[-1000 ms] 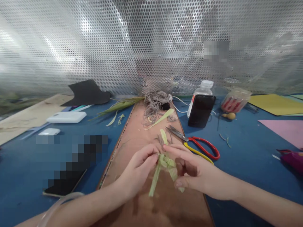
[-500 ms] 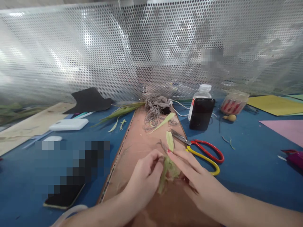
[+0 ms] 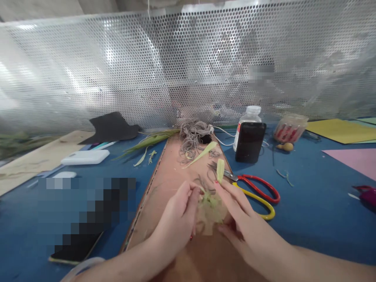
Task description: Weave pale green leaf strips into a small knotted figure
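Observation:
Over the brown board (image 3: pixel 158 188), my left hand (image 3: pixel 179 215) pinches the left edge of a pale green husk piece (image 3: pixel 210 207). The fingers of my right hand (image 3: pixel 246 219) are closed against its right side. A flat yellow-green strip (image 3: pixel 220 170) sticks up beyond my right fingertips. Scissors (image 3: pixel 260 188) with one red and one yellow handle lie just right of my right hand. Beyond both hands, a loose husk strip (image 3: pixel 202 153) rests near tangled grey cord (image 3: pixel 194 133). The lower part of the held piece is blurred.
A black phone (image 3: pixel 250 141) leans on a white-capped bottle (image 3: pixel 253 113). Right of it are a jar (image 3: pixel 290 128) and coloured paper (image 3: pixel 340 130). At the left lie a white case (image 3: pixel 85 156), a dark phone (image 3: pixel 76 246) and black paper (image 3: pixel 114 127). A perforated metal screen (image 3: pixel 117 70) stands behind.
The upright strip at my right fingertips has shifted right, nearer the scissor blades. The husk between my hands now looks more gathered, and its long hanging end no longer shows.

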Available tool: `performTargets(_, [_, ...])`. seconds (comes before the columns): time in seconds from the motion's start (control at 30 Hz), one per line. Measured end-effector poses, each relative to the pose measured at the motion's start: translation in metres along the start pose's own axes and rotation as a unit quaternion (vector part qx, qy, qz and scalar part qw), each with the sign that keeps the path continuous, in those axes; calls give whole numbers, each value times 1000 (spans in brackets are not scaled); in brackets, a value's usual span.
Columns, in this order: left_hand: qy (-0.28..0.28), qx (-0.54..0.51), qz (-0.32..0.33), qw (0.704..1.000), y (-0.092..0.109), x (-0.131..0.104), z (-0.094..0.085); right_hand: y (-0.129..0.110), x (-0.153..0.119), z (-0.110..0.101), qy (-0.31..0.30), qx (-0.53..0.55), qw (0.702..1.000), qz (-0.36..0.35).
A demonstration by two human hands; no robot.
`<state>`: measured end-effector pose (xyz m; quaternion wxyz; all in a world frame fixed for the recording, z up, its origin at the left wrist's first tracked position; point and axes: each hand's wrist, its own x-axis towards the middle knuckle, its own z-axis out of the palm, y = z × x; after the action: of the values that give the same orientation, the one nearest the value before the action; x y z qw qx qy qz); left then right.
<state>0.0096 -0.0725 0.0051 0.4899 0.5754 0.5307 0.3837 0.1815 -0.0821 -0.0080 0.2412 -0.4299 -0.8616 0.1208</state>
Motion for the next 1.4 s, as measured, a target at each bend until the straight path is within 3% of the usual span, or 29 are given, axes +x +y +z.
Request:
performTargets(0.13, [19,-24,-12,999,-3,0,-2,3,0,-6,-22,122,989,78])
performTargets(0.27, [45,-33,-15,998,-5,2,-5,9,1,-9,-30,232,966,106])
performTargets(0.63, [73,-51,-6,996,-12,10,-9,16,-1,-13,28,196,977,83])
performTargets(0.83, [85,-68,-17,994,-10,17,-16,21,0,-11,14,203,976,74])
performTargets(0.97, [106,-39,-18,993,-9,18,-18,20,2,-12,44,213,970,109])
performTargets(1.17, [114,-31,-36,992,-9,22,-22,22,6,-14,34,271,952,138])
performTargets(1.4, [109,-22,-81,990,-3,28,-24,28,12,-20,21,231,964,130])
